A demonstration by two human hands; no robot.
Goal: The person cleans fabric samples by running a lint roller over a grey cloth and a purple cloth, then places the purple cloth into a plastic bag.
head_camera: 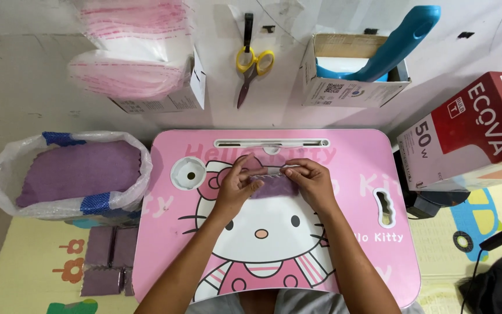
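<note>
Both hands, left hand (235, 185) and right hand (311, 181), pinch a small folded purple cloth (272, 187) with a zigzag edge, fingers closed, over the glossy pink lap desk (355, 192).

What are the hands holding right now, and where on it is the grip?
Both hands, left hand and right hand, hold a small purple cloth over the pink table. Fingertips pinch its upper edge, one hand at each end.

A pink lap desk (355, 174) stands on a play mat (24, 256) against a white wall (24, 70).
</note>
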